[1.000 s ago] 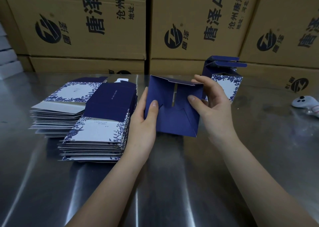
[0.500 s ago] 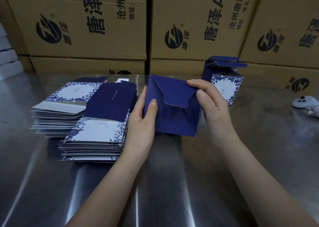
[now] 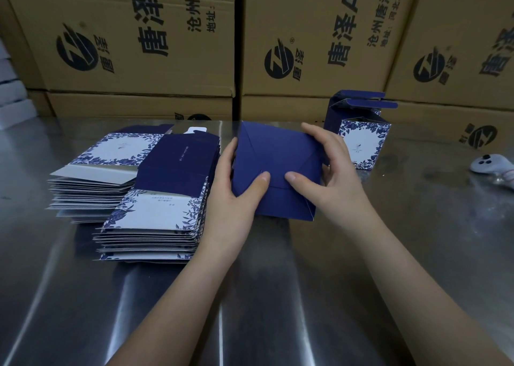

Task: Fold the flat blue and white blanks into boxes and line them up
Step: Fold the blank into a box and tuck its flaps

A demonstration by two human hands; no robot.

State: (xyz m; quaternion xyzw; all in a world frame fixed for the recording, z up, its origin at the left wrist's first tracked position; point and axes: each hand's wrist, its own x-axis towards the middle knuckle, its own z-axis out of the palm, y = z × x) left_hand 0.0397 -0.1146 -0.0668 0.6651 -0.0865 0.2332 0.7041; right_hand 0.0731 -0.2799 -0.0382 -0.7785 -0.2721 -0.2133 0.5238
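My left hand (image 3: pixel 236 199) and right hand (image 3: pixel 333 182) grip the half-folded box (image 3: pixel 278 148), bottom toward me.
The finished box (image 3: pixel 364 140) stands just behind my right hand.

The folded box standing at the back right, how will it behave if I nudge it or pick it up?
Probably very light: the folded box is thin card with its top flaps open. A nudge would likely slide it across the shiny metal table, or tip it if pushed high. A hard squeeze may dent it.
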